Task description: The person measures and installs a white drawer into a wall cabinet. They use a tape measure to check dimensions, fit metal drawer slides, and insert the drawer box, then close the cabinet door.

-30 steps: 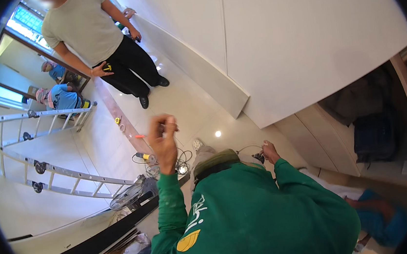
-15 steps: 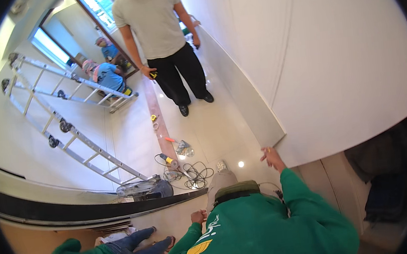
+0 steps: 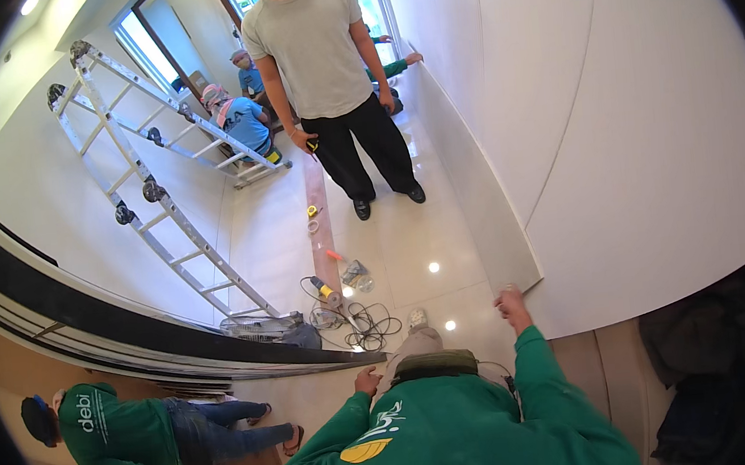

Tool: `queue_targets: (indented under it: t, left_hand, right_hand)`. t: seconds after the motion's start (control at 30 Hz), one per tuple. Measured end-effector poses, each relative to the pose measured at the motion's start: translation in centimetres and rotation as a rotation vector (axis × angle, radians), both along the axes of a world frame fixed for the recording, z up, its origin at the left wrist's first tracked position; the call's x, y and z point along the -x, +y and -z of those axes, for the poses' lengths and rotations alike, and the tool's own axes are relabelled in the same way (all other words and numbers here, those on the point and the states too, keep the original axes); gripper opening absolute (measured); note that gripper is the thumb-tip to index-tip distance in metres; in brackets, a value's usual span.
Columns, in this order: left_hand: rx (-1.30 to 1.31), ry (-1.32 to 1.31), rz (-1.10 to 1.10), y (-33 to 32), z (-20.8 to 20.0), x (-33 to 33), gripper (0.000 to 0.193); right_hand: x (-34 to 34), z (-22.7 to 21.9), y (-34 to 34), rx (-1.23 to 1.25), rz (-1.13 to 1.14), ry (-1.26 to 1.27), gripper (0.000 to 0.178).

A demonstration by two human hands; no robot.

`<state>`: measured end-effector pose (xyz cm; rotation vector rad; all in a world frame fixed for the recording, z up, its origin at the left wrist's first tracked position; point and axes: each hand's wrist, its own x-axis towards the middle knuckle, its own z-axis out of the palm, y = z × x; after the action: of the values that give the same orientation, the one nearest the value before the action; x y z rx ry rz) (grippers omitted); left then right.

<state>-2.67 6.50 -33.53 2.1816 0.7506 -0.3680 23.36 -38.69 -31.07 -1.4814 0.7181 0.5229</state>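
Note:
My right hand [image 3: 513,309], in a green sleeve, is at the near end of a long pale panel [image 3: 488,199] standing on edge along the white wall. Its fingers are partly bent and apart, not wrapped round the panel; whether they touch its end I cannot tell. My left hand [image 3: 368,382] hangs low by my waist, holding nothing, fingers loosely bent and apart. Farther along, another worker's green-sleeved hand [image 3: 414,58] is on the panel's top edge. A standing person [image 3: 311,55] in a light T-shirt holds a tape measure [image 3: 311,145].
On the tiled floor lie an angle grinder [image 3: 324,289], a tangled black cable [image 3: 372,324], a tape measure [image 3: 313,211] and a tape roll [image 3: 313,226]. A folding ladder [image 3: 178,217] stands left. Workers in blue [image 3: 243,127] crouch behind it; one in green [image 3: 109,428] bends at lower left.
My view has shifted, so the room sits lower and farther right. My right hand's spread fingers have bent more, still beside the panel's end. The green-clad worker at lower left shows more fully.

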Motion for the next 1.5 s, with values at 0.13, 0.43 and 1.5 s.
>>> queue_targets:
  t: [0.13, 0.43, 1.5]
  left_hand:
    - [0.172, 0.156, -0.134, -0.7, -1.9, -1.9, 0.046]
    - [0.138, 0.042, -0.068, -0.5, 0.1, -0.7, 0.036]
    - [0.0, 0.153, 0.1, -1.3, 0.3, -3.6, 0.035]
  right_hand:
    - [-1.9, 3.6, -6.6, 0.076, 0.276, 0.196, 0.037]
    - [0.3, 2.1, -9.1, 0.029, 0.169, 0.053, 0.089]
    - [10.0, -57.2, 16.3, -0.896, -0.928, -1.863, 0.049]
